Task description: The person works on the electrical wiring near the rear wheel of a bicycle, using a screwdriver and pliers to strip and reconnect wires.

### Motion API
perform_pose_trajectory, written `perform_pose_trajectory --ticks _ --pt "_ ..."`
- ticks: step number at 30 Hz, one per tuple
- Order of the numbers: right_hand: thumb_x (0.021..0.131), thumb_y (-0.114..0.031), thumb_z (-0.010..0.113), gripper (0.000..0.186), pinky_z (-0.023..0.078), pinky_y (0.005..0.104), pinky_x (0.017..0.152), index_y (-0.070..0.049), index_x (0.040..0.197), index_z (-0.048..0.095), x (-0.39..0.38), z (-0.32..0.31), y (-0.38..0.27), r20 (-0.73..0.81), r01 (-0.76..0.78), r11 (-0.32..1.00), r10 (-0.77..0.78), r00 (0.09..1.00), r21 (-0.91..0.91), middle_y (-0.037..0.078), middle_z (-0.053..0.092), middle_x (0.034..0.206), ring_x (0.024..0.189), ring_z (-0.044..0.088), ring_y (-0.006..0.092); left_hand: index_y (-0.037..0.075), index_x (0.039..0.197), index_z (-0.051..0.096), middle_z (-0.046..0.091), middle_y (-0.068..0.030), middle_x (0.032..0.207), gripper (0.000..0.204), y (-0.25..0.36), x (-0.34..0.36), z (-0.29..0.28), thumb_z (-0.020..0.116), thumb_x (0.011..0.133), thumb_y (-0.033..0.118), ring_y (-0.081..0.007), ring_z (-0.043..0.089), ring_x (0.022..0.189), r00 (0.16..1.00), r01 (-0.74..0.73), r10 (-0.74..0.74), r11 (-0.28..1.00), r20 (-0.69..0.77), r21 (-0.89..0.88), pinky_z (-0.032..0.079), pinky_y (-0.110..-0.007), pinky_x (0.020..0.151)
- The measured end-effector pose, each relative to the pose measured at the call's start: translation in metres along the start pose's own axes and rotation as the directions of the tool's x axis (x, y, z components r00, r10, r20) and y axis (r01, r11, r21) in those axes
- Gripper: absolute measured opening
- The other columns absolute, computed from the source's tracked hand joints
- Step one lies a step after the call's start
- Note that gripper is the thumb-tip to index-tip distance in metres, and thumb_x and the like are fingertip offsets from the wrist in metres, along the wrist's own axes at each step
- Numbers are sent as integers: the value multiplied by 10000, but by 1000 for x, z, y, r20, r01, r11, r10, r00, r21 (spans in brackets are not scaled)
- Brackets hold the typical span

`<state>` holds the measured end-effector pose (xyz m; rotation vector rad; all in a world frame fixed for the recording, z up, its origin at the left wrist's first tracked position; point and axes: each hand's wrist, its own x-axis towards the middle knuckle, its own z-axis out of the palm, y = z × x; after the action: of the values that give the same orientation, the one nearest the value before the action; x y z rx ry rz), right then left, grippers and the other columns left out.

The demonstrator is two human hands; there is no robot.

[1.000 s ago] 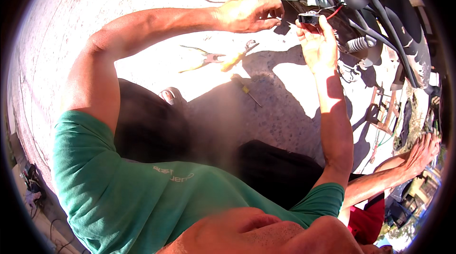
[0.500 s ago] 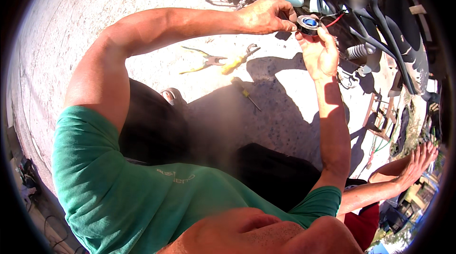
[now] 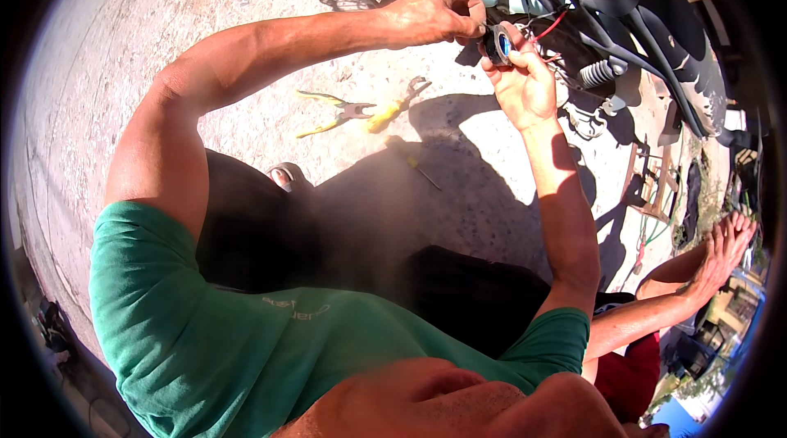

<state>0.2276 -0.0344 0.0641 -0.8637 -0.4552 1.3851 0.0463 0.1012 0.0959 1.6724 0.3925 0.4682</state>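
Note:
A roll of black electrical tape (image 3: 498,45) with a blue core is held up in front of me, near the vehicle's wires. My right hand (image 3: 527,87) grips it from below and the right, thumb against its face. From the left, my left hand (image 3: 438,13) pinches at the roll's edge with closed fingers; the exact bit between the fingertips is too small to tell. Just behind the roll, a red wire (image 3: 553,26) sticks out from the vehicle frame.
Yellow-handled pliers (image 3: 340,112) and another yellow-handled tool (image 3: 393,110) lie on the concrete. A screwdriver (image 3: 424,172) rests in my shadow. Dark frame tubes and a coil spring (image 3: 602,72) stand at upper right. Another person's hands (image 3: 721,254) show at far right.
Both hands and the tape roll have shifted slightly left in the picture. The roll has turned, its face now pointing more to the right. The other person's hands have moved a little.

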Motion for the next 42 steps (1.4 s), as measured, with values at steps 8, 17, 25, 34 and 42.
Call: perform_pose_trajectory --ticks 8,17,25,34,42 --pt "875 -48 485 367 501 354 823 -55 1234 559 -5 5 1 6 -40 999 40 999 -30 68 629 1140 996 601 198 36 989 594 623 -13 889 115 10 6 7 629 881 54 -93 573 791 994 -41 58 982 91 -182 467 -254 698" --pt "872 -63 508 359 495 364 858 -60 1224 580 -3 0 -3 33 -6 998 4 999 65 63 633 1141 1017 600 200 37 1052 620 649 -14 937 219 13 -1 1 672 898 185 -106 595 816 997 48 -43 994 58 -102 488 -262 704" --pt "874 -45 539 361 467 360 921 -56 1233 574 -3 7 -6 0 105 991 -106 994 88 62 633 1136 1061 589 199 9 1057 662 668 -61 923 368 -2 -6 18 772 854 294 -147 624 803 1000 -16 14 996 28 91 511 -303 739" --pt "905 -69 544 379 426 368 983 -78 1284 533 -2 15 14 -36 105 994 -105 994 -3 50 595 1178 1096 560 182 15 1079 672 577 -150 1017 478 -15 2 25 829 759 334 -269 563 1034 986 -74 127 910 -105 408 501 -369 881" --pt "864 -44 726 412 518 230 814 -46 1247 576 2 -3 1 -18 315 646 -454 891 -695 35 599 1128 984 621 127 8 963 650 582 -156 1007 423 -25 17 8 806 739 332 -282 564 1028 970 -180 242 793 -29 582 498 -369 874"
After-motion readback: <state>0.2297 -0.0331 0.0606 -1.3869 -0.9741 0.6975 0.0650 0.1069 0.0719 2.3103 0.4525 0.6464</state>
